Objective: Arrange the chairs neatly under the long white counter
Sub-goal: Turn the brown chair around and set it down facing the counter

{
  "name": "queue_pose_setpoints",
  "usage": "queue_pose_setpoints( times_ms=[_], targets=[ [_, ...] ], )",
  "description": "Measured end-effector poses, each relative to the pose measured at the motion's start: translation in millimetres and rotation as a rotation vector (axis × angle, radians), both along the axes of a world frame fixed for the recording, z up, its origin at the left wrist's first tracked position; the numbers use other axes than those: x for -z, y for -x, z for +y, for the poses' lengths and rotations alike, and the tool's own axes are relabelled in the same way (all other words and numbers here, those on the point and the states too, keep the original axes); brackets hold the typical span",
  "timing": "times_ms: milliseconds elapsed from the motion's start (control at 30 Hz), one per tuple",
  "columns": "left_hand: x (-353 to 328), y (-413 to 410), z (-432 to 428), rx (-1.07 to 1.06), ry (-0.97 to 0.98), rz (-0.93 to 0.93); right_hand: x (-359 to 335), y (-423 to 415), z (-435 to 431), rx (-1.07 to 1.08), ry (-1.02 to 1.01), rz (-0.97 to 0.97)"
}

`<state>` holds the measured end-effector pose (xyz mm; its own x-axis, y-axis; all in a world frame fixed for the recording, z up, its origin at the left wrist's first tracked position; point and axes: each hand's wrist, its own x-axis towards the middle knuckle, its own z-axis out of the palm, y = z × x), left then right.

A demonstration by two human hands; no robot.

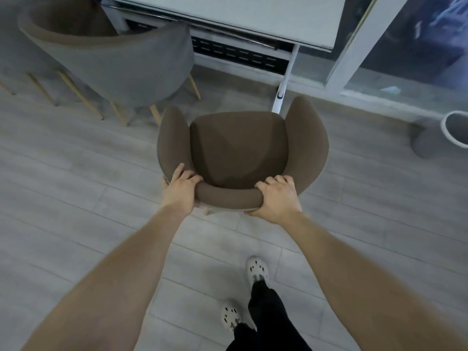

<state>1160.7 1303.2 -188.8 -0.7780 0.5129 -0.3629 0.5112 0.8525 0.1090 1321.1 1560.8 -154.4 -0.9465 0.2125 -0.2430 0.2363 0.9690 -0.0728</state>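
the left hand and right hand are each clenched around the padded top edge of the backrest of the brown chair, which stands on the floor at centre frame facing 12 o'clock, short of the counter. the chair is judged rigid, moderately light, with soft non-slip fabric; the backrest rim is the sound grip point. count: two chairs, the second chair at 10 o'clock, partly under the one counter.

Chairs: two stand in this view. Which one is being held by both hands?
The brown chair in the middle, gripped at its backrest by the left hand and right hand. The grey-backed chair, upper left by the counter, is untouched.
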Motion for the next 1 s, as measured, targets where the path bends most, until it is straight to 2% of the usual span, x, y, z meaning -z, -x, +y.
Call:
queue_pose_setpoints(
  times_ms=[267,467,700,1000],
  targets=[
    [-5.4,161.9,47.8,0.127,0.035,-0.019,-2.7,123.0,21.9,0.101,-0.024,0.041],
    [-15.1,244.4,71.9,0.200,0.074,-0.030,-2.2,187.3,23.7,0.185,-0.019,0.006],
    [-10.8,297.2,85.1,0.290,0.065,-0.064,-6.9,221.5,18.6,0.265,-0.020,-0.033],
    [-13.6,335.5,136.7,0.366,0.051,-0.108,-18.3,258.1,58.8,0.320,0.027,-0.135]
  ],
)
